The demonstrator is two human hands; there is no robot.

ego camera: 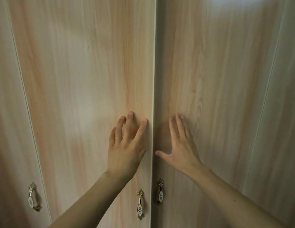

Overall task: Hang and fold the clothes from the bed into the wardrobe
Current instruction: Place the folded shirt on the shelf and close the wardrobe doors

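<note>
Head view: wardrobe (77, 79) filling the frame, two middle doors meeting at centre, right one set slightly back. Left hand (125, 150) and right hand (181, 147) flat on them, fingers spread, gripping nothing. No clothes or bed visible; probably closing up. Ornate handles (140, 204) below, untouched.

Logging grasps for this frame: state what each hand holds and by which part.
Nothing is held. The left hand and right hand press open-palmed on the wardrobe doors, above the handles.

Two pale wood-grain wardrobe doors (87, 79) meet at a centre seam, ornate brass handles (140, 204) mounted at six o'clock beside it.
</note>
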